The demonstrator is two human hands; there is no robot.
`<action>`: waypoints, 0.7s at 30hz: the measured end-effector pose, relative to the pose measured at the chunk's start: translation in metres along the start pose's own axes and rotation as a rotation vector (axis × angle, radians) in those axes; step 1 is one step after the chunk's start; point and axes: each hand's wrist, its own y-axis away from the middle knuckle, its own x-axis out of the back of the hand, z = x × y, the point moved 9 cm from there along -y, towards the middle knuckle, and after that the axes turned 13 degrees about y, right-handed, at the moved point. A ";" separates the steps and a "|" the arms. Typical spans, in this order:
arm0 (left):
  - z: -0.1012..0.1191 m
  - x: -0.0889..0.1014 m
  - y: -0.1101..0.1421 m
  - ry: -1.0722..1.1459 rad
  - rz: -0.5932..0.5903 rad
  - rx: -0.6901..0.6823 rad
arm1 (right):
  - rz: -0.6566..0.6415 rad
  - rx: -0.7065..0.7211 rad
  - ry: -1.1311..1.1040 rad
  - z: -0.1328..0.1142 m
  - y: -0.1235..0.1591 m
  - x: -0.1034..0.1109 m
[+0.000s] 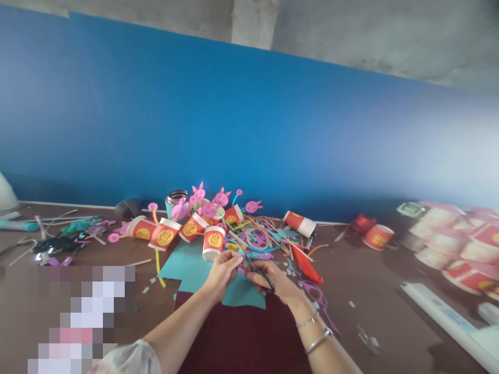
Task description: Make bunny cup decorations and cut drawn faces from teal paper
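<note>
My right hand [267, 275] grips a pair of scissors [265, 279] by dark handles, the blades pointing left toward my other hand. In a pinch, my left hand [223, 274] holds a small light-blue piece [240, 253] at the blade tips; its exact kind is too small to tell. Beneath both hands lies a teal sheet [244, 292] with cut edges, over a dark maroon surface [241, 337]. Just beyond my left hand, a red-and-white paper cup [213, 243] stands close to the sheet. Purple cut-out scraps [317, 297] lie right of my right hand.
Several paper cups [164, 235] with pink animal cut-outs [209, 209] crowd behind my hands, beside a teal metal flask [176, 200]. Pipe cleaners and strips [257, 236] lie tangled there. Stacked cups [463, 239] stand at right, near a long white box [440, 311]. A blue partition [249, 119] rises behind.
</note>
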 end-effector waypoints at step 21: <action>0.005 -0.001 0.001 -0.008 0.009 -0.036 | 0.004 -0.014 0.005 0.003 0.001 0.004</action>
